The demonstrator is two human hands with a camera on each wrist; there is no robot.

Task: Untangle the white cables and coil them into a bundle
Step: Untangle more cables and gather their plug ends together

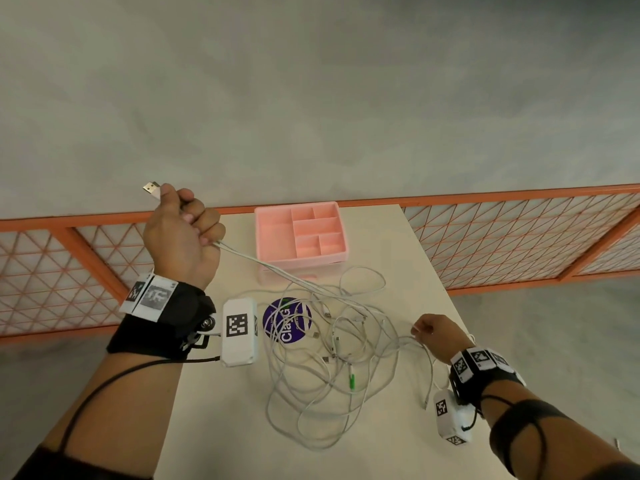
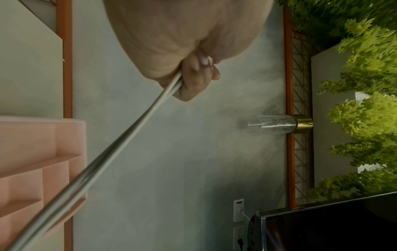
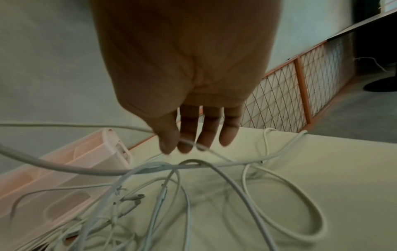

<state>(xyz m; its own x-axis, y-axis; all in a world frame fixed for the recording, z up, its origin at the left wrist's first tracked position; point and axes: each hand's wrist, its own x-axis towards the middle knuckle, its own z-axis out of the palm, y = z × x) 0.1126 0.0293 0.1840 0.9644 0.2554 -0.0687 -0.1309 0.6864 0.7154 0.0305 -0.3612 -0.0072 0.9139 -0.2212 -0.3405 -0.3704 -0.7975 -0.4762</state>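
A tangle of white cables (image 1: 329,351) lies on the beige table (image 1: 221,427). My left hand (image 1: 188,216) is raised above the table's far left corner. It grips a cable in a fist, and the cable's USB plug (image 1: 151,189) sticks out past the thumb. In the left wrist view two taut strands (image 2: 120,144) run from the left hand (image 2: 193,79) down toward the tangle. At the table's right edge my right hand (image 1: 424,330) pinches a thin strand. The right wrist view shows that strand (image 3: 191,141) crossing the fingertips (image 3: 184,146).
A pink compartment tray (image 1: 301,233) stands at the far end of the table, just behind the tangle. A purple round sticker (image 1: 287,318) lies under the cables. A green connector (image 1: 352,377) shows in the tangle. An orange mesh fence (image 1: 519,237) runs behind the table.
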